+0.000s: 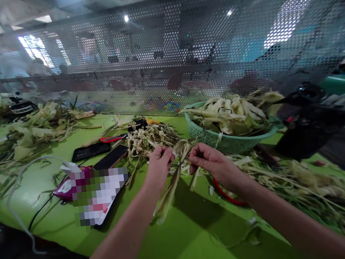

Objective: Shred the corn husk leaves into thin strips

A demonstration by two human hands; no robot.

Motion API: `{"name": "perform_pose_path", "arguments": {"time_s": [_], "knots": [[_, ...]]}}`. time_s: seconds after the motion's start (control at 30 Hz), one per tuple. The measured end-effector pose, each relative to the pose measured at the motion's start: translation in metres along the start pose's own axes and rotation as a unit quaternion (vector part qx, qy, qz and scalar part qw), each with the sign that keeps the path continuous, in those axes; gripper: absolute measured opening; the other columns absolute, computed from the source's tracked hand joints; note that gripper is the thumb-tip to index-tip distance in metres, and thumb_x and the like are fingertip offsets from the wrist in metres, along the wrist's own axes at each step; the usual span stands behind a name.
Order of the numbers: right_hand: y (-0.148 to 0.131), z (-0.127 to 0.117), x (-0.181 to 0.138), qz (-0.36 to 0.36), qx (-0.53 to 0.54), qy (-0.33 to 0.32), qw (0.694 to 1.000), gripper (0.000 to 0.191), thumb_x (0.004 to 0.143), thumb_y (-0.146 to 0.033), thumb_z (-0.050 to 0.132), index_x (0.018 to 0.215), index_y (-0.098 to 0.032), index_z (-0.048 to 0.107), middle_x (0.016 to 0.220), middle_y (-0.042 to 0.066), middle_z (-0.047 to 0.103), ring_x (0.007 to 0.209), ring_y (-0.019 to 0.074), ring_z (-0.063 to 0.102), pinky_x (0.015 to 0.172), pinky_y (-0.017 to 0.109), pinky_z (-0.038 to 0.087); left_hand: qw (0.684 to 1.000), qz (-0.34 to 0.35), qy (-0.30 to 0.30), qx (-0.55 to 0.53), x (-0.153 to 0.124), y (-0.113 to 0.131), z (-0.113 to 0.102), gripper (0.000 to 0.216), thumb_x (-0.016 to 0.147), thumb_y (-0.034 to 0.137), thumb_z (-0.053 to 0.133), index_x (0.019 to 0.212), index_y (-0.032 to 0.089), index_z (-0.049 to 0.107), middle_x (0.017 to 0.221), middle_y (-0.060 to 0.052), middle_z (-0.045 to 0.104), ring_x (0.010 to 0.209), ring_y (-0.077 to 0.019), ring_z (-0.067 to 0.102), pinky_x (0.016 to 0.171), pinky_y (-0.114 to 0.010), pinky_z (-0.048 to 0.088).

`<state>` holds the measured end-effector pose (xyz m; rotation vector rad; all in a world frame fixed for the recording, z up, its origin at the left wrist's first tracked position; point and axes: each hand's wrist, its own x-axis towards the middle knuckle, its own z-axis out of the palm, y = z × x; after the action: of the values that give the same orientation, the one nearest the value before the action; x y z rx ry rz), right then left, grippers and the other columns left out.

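Pinching a husk [173, 185] from either side, the left hand [160, 163] and right hand [209, 162] hang over the shiny green table [167, 250], which carries a basket [198, 133], phones [111, 157] and scraps [310, 192]. Behind stands a perforated screen [149, 36], bright windows [290, 16] showing through.

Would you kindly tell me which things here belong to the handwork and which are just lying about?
Likely belonging: held dry husk strips, green basket of husks, pale plant heap.
Apparently just lying about: dark phones, purple tissue packet, white cable.
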<state>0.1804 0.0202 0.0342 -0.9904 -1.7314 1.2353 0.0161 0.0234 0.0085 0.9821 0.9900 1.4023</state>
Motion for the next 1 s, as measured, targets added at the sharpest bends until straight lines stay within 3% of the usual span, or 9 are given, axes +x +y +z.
{"name": "perform_pose_path", "arguments": {"time_s": [0.2,0.37,0.47,0.63,0.9,1.0], "knots": [[0.0020,-0.0002,0.0005,-0.015,-0.002,0.018,1.000,0.019,0.081,-0.036,0.062,0.079,-0.020,0.053,0.073,-0.001,0.056,0.069,0.0145,0.058,0.068,0.028,0.047,0.997,0.001,-0.068,-0.035,-0.0027,-0.0011,-0.0017,0.030,0.078,0.043,0.064,0.073,0.016,0.052,0.066,0.003,0.053,0.053,-0.0048,0.046,0.053,-0.019,0.035],[0.0001,-0.0005,-0.0003,-0.025,-0.051,0.084,0.995,0.020,0.077,-0.037,0.066,0.079,-0.018,0.059,0.073,-0.001,0.057,0.063,0.0127,0.050,0.058,0.025,0.041,0.990,-0.028,-0.131,-0.048,-0.0042,-0.0010,0.0005,0.031,0.063,0.027,0.079,0.083,0.013,0.059,0.075,0.001,0.058,0.066,-0.0069,0.054,0.065,-0.021,0.042],[-0.0013,-0.0008,-0.0010,-0.030,-0.070,0.114,0.991,0.021,0.076,-0.037,0.066,0.079,-0.017,0.062,0.072,0.000,0.058,0.064,0.0129,0.049,0.058,0.025,0.039,0.990,-0.022,-0.135,-0.034,-0.0034,-0.0031,0.0016,0.031,0.061,0.024,0.079,0.082,0.012,0.060,0.076,0.000,0.060,0.068,-0.0082,0.054,0.068,-0.023,0.043],[-0.0021,0.0026,-0.0031,-0.012,-0.050,0.107,0.993,0.020,0.076,-0.037,0.066,0.078,-0.018,0.062,0.068,-0.002,0.056,0.057,0.0109,0.043,0.051,0.024,0.034,0.990,-0.002,-0.141,0.014,-0.0024,-0.0075,0.0026,0.033,0.059,0.027,0.081,0.079,0.013,0.060,0.074,-0.001,0.061,0.067,-0.0098,0.054,0.068,-0.025,0.042],[-0.0031,0.0017,-0.0047,-0.060,-0.085,0.110,0.989,0.012,0.076,-0.031,0.067,0.077,-0.019,0.065,0.074,0.000,0.059,0.069,0.0145,0.051,0.064,0.027,0.041,0.987,0.020,-0.148,0.065,-0.0064,-0.0056,0.0053,0.028,0.066,0.035,0.075,0.073,0.014,0.058,0.067,0.001,0.055,0.062,-0.0099,0.049,0.060,-0.023,0.038],[-0.0043,0.0011,-0.0049,-0.074,-0.084,0.110,0.988,0.012,0.076,-0.031,0.068,0.076,-0.020,0.066,0.086,0.003,0.063,0.076,0.0159,0.055,0.067,0.028,0.044,0.985,0.023,-0.152,0.071,-0.0063,-0.0066,0.0055,0.026,0.068,0.035,0.073,0.073,0.015,0.058,0.067,0.001,0.055,0.062,-0.0101,0.049,0.061,-0.024,0.039]]}}
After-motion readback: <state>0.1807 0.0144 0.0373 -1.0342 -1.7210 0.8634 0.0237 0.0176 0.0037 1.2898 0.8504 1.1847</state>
